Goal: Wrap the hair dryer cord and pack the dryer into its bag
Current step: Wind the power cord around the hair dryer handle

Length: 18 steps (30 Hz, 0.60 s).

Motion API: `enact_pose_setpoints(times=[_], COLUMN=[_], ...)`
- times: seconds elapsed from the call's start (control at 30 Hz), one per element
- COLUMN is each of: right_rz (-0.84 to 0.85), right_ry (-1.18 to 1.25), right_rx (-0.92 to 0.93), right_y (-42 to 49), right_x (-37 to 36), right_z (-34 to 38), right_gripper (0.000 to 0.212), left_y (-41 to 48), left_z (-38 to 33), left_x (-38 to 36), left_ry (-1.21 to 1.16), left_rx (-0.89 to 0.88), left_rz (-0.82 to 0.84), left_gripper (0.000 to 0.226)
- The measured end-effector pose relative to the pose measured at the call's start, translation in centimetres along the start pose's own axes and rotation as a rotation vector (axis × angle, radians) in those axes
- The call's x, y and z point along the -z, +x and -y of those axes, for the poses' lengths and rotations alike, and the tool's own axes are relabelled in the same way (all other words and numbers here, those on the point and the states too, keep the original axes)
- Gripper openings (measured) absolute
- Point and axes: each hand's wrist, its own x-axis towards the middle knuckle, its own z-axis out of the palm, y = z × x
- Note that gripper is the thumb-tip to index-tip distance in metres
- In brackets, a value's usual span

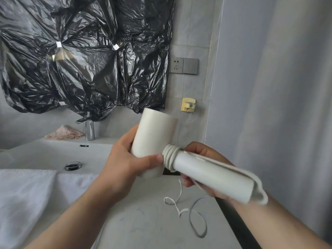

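Note:
A white hair dryer (154, 139) is held above the counter. My left hand (125, 160) grips its round barrel, thumb pressed near the joint with the handle. Several turns of white cord (168, 156) are wound around the top of the handle (213, 178). My right hand (203, 169) holds the handle from underneath, and a stretch of cord runs along the handle and loops around its end. More loose cord (181, 207) lies in curls on the grey counter below. No bag is in sight.
A white sink (53, 153) with a drain and chrome faucet (89, 129) lies to the left, and a white towel (27, 198) drapes over its front. Black plastic sheeting (80, 51) covers the wall. A wall socket (177, 65), yellow hook (187, 104) and grey curtain (278, 87) are at the right.

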Motion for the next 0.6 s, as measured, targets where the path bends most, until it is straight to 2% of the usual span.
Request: enact_pose_setpoints(times=[0.07, 0.1, 0.27, 0.43, 0.6], right_rz=[-0.101, -0.168, -0.407, -0.410, -0.409], right_ry=[0.032, -0.001, -0.212, -0.356, -0.679], right_rx=[0.053, 0.067, 0.132, 0.121, 0.161], right_y=[-0.1, -0.1, 0.5, 0.3, 0.2], right_x=[-1.3, -2.3, -4.8, -6.1, -6.7], right_z=[-0.6, -0.8, -1.3, -1.7, -1.8], right_gripper=[0.012, 0.007, 0.028, 0.026, 0.026], left_y=[0.1, 0.1, 0.1, 0.0, 0.0], left_z=[0.0, -0.1, -0.3, -0.9, -1.6], left_x=[-0.4, -0.6, -1.6, -1.9, -2.3], left_ry=[-0.048, -0.054, 0.030, 0.189, 0.342], left_rx=[-0.009, -0.014, -0.029, -0.060, -0.104], left_rz=[-0.093, -0.136, -0.294, -0.434, -0.508], left_gripper=[0.062, 0.060, 0.056, 0.048, 0.046])
